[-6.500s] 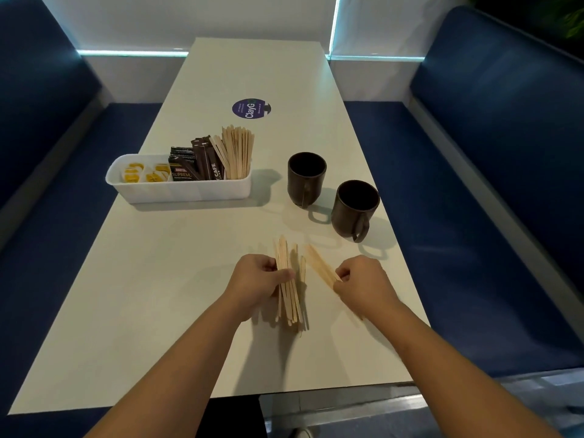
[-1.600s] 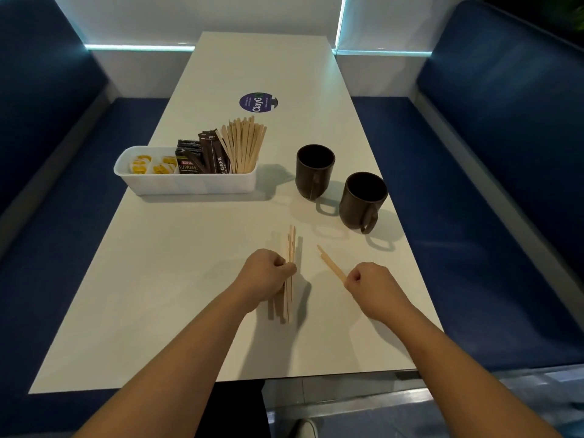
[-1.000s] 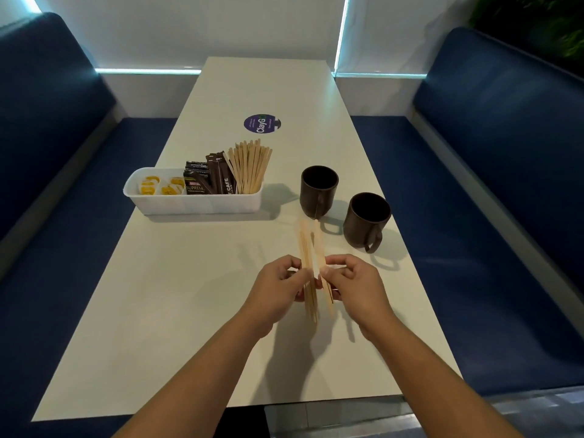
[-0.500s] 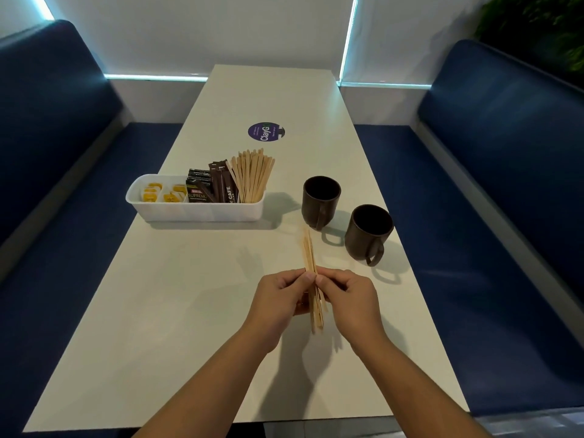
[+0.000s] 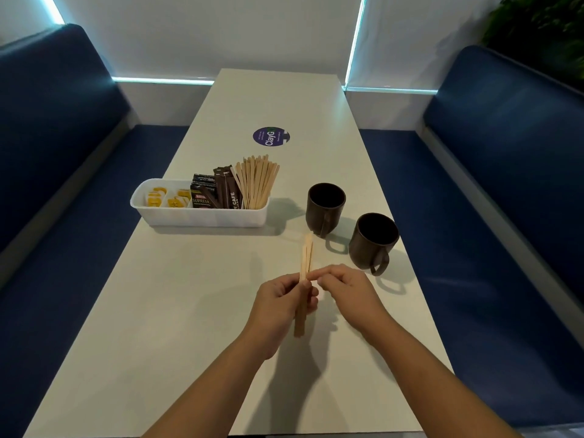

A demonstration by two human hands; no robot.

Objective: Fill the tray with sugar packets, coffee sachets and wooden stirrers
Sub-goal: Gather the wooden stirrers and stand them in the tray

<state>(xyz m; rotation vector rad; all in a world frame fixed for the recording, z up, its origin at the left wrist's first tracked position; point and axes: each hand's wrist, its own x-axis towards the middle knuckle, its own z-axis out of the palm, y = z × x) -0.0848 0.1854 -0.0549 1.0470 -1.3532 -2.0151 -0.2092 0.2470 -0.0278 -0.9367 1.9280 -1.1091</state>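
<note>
here my left hand (image 5: 281, 303) is curled around a small bundle of wooden stirrers (image 5: 305, 273), gripping it near its middle so the sticks stand up tilted slightly away from me, their upper ends rising above my fingers (image 5: 292, 284) toward the nearer mugs and their lower ends poking out below my palm. my right hand (image 5: 349, 290) sits just beside it, its fingertips pinched narrow against the same bundle right where my left thumb meets it, so both hands touch the sticks at one spot above the white counter (image 5: 177, 305). the tray (image 5: 202, 216) lies well apart, farther up the counter and to my left: yellow sugar packets (image 5: 166, 197) in its left end, dark coffee sachets (image 5: 215, 192) standing in the middle, and a fan of more stirrers (image 5: 257, 181) leaning in its right end. two dark mugs (image 5: 325, 203) stand to the right of the tray, the closer one (image 5: 373, 240) near my right hand. a round purple sticker (image 5: 271, 136) lies beyond the tray.
</note>
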